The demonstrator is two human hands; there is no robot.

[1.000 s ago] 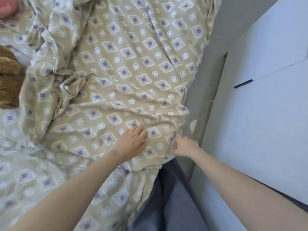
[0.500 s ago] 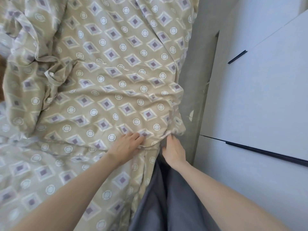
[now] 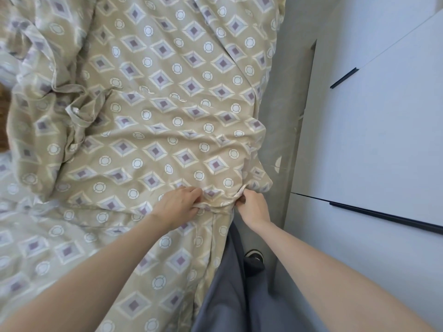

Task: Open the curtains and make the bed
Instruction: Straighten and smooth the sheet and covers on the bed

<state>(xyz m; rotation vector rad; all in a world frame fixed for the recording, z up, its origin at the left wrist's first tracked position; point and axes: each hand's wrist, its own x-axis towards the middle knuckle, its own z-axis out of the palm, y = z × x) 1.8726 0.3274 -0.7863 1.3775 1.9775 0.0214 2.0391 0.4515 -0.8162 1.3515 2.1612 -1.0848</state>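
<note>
A beige duvet [image 3: 167, 97] with a diamond and circle print lies rumpled across the bed, bunched into folds at the left. Its near edge runs along the middle of the view. My left hand [image 3: 178, 206] pinches that edge, fingers curled over the hem. My right hand [image 3: 253, 207] grips the duvet's corner at the bed's right side. Below the edge lies a sheet [image 3: 60, 248] in the same print. No curtains are in view.
A white wardrobe [image 3: 374, 140] with dark handle strips stands close on the right, leaving a narrow grey floor gap [image 3: 285, 111] beside the bed. My grey trouser leg [image 3: 230, 295] and a shoe [image 3: 254, 256] fill that gap. Something brown [image 3: 3, 121] shows at the left edge.
Both hands went from resting on the duvet to gripping its near edge and corner. The view shifted right and nearer, and the pink and brown things at the left mostly left the frame.
</note>
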